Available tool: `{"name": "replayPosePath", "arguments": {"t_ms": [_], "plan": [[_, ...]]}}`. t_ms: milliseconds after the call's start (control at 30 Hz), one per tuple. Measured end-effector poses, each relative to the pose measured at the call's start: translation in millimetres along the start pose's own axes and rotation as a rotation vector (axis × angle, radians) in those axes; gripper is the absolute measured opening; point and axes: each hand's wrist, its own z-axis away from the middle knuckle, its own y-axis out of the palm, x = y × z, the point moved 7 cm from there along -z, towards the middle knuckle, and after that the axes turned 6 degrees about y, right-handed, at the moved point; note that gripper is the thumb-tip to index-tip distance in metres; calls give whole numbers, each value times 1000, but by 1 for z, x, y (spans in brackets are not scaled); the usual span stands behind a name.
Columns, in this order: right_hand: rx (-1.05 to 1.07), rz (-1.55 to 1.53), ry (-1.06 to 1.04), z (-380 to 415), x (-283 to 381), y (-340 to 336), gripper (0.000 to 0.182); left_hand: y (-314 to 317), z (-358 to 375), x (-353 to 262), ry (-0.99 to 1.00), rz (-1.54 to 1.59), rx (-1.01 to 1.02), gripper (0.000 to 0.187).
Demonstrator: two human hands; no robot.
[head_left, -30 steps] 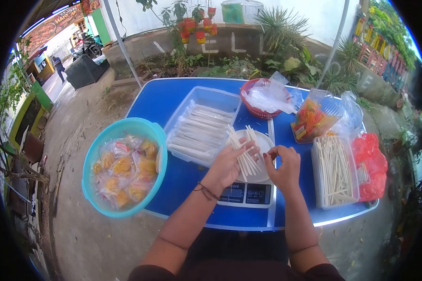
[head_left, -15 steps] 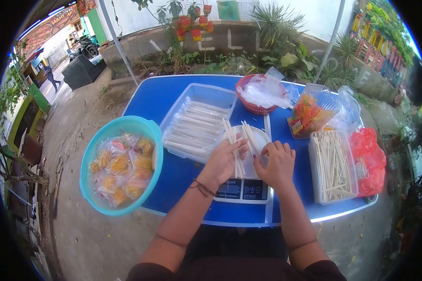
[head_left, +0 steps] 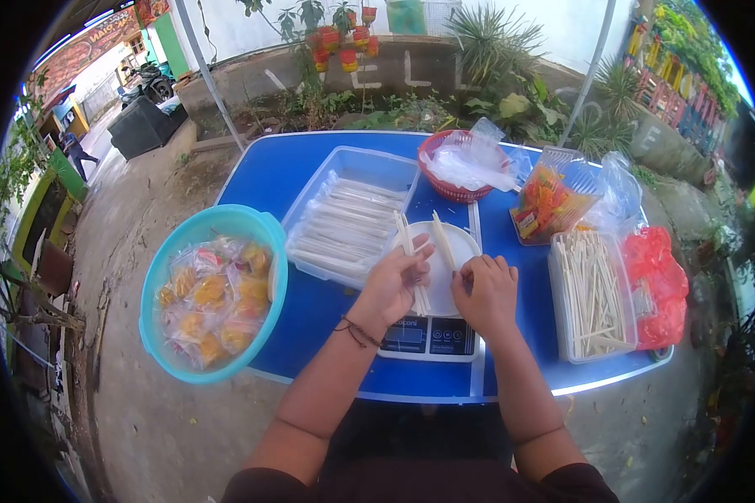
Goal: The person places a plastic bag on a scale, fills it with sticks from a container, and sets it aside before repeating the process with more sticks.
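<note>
My left hand (head_left: 401,278) is closed around a small bundle of pale wooden sticks (head_left: 419,295), which stand out above and below the fingers. My right hand (head_left: 486,289) has its fingers curled in a pinch at the lower end of a few more wooden sticks (head_left: 442,239); their ends are hidden behind the fingertips. Both hands are over the round white plate of a digital kitchen scale (head_left: 453,350). To the right, a clear plastic box (head_left: 569,335) is full of loose sticks of the same kind.
On the blue table (head_left: 285,159), a clear tub (head_left: 398,159) holds plastic-wrapped stick packs. A turquoise basin (head_left: 155,323) of bagged yellow food is at left. Behind are a red basket (head_left: 457,191) with plastic bags and an orange-filled container (head_left: 554,205). A red bag (head_left: 663,293) lies at right.
Fewer sticks show at my right hand, and its fingers are more curled together. My left hand keeps its bundle. The view has shifted slightly, and a distant person has moved.
</note>
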Motion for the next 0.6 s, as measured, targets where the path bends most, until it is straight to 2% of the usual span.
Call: {"name": "replayPosePath", "arguments": {"t_ms": [267, 467, 600], "plan": [[-6, -183, 96, -4, -6, -5, 14, 1, 0, 0, 3, -21, -18, 37], [117, -493, 239, -6, -15, 3, 15, 5, 2, -2, 3, -26, -8, 39], [69, -385, 216, -6, -19, 2, 14, 6, 2, -3, 6, -18, 5, 38]]}}
